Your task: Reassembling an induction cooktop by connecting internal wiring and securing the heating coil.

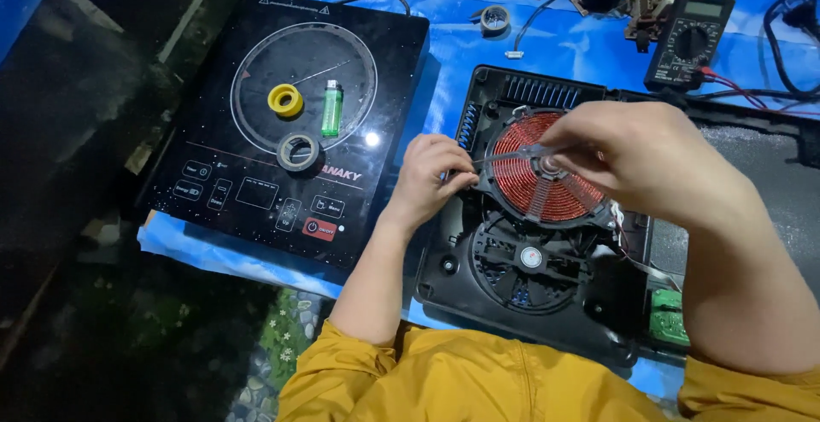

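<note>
Hands meet over an opened induction cooker base (512, 285), seen from the head camera. The left hand (431, 178) curls at the coil's left rim, fingers pressed together on the black frame, seemingly to steady it. The right hand (636, 153) hovers over the copper coil (534, 170), pinching a thin metal tool (504, 155) that lies across the windings toward the left hand. Below the coil sits a fan (530, 260), and a green circuit board (668, 318) shows at the lower right. The cooker's glass top (256, 191) lies aside to the left, serving as a tray for a yellow tape roll (285, 100), a grey tape roll (299, 152) and a green lighter (332, 108). A multimeter (690, 42) rests further back on the blue sheet (555, 46).
</note>
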